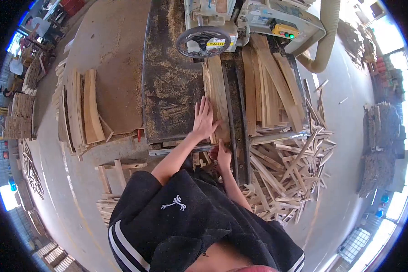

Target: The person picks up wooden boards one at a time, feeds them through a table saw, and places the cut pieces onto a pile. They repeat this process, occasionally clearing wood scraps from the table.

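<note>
Probably stiff and moderately heavy, 1 rough-edged plank (220, 86) lies on the sawdust-strewn machine table (170, 84), best held by side and near end: left hand (205, 121) open along its edge, fingers extended; right hand (224, 157) half-curled at its near end, grip unclear.

The board (218, 84) is a long, narrow piece of light brown wood with darker grain streaks along its upper face. Its left side looks rough and uneven, with paler, yellowish wood showing towards the far part. It lies flat on the dark, sawdust-strewn table (170, 84), lengthwise from near to far, slanting a little so that its far part sits further left. Its right side runs close along the dark rail (230, 109). The far end is hidden under the machine (213, 20); the near end reaches the table's near edge, partly covered.
</note>
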Available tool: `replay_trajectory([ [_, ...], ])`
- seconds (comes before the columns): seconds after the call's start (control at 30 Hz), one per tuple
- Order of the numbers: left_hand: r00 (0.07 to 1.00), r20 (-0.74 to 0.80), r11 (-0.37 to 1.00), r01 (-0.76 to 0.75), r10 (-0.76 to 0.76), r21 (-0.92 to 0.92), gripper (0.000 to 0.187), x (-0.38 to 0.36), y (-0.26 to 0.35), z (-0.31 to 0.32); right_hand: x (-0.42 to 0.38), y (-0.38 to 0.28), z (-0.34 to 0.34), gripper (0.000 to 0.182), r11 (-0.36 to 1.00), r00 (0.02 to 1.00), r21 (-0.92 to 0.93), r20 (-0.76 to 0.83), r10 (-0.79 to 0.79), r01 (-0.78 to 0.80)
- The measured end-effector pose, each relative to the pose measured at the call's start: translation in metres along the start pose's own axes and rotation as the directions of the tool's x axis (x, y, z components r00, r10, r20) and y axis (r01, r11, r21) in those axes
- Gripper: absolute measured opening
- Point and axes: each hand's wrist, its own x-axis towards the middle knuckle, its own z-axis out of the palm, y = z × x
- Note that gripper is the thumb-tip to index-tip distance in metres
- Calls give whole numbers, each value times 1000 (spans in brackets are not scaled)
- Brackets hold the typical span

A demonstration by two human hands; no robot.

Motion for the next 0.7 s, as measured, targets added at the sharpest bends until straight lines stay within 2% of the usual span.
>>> replay_trajectory([
  [0.07,1000,26,998,-3,1,70,94,23,-15,-3,22,-18,16,53,999,999,-16,-1,-37,37],
  [0.1,998,4,995,-60,60,86,91,35,-25,-6,33,-25,25,55,997,999,54,-4,-47,47],
  [0.13,999,5,995,-38,37,88,91,44,-31,-11,35,-37,39,57,991,999,121,-4,-50,50],
  [0.17,997,15,997,-73,72,36,86,53,-38,-17,35,-51,48,57,992,999,127,-30,-19,23],
  [0.2,995,16,995,-100,100,-9,81,62,-49,-25,47,-52,59,53,984,991,173,-132,-6,29],
  [0.23,993,-27,989,-115,113,-96,71,69,-65,-28,58,-57,69,52,981,985,193,-172,14,19],
  [0.27,998,-41,995,-60,57,-74,71,72,-86,-34,70,-64,79,51,979,978,205,-203,36,7],
  [0.33,995,-78,998,-63,61,-12,69,67,-130,-66,64,-87,101,49,966,967,235,-249,-47,107],
  [0.4,985,-158,995,78,-67,63,70,49,-181,-113,82,-90,103,50,972,974,168,-185,-134,166],
  [0.43,931,-276,953,279,-237,122,70,31,-203,-142,86,-95,112,50,980,982,139,-138,-126,145],
  [0.47,841,-386,874,463,-379,149,70,8,-223,-162,84,-102,115,51,980,978,137,-169,-123,147],
  [0.53,653,-589,583,736,-476,344,71,-35,-279,-196,92,-113,125,52,980,975,129,-181,-130,155],
  [0.6,429,-691,284,903,-582,322,76,-72,-320,-231,103,-120,132,53,971,969,159,-200,-146,179],
  [0.67,275,-598,172,959,-753,225,80,-110,-368,-244,114,-130,142,53,972,971,151,-185,-153,182],
  [0.7,274,-595,174,960,-756,221,80,-118,-377,-249,118,-136,145,53,973,974,159,-179,-140,169],
])
